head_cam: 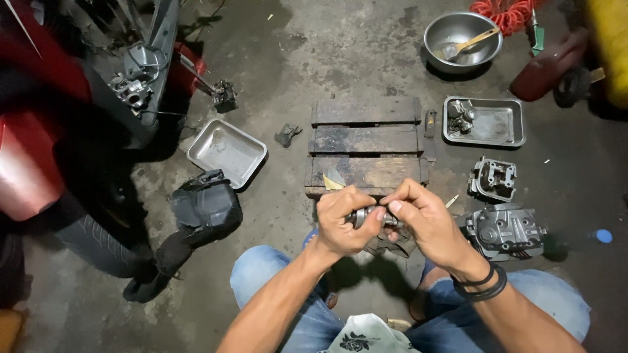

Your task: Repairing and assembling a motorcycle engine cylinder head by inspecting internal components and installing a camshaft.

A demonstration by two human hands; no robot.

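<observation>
Nearest the lens: patterned cloth [366,340] on the lap, between denim-clad knees [261,274]. Just beyond: left hand [343,222] and right hand [422,219], brought together over the floor. Held between both: small cylindrical metal part [366,216], long axis running left to right, from palm to palm. Left hand clamped around one end, fingers curled over; right hand pinching the other end with thumb and fingertips. Equally near to both hands, touching each; exact contact surfaces hidden by fingers. Black bands [484,284] on the right wrist. Directly under the hands: grey rag [389,245], partly covered. Just ahead of the knuckles: slatted wooden block [366,147]. Right of the right hand: finned engine head [504,229], smaller cast cover [494,178] beyond it, then rectangular steel tray [504,124]. Farther ahead: round steel bowl [448,29] with brush. Left of the left hand: black plastic housing [206,202], empty steel tray [226,150], motorcycle body [39,144] well apart.
</observation>
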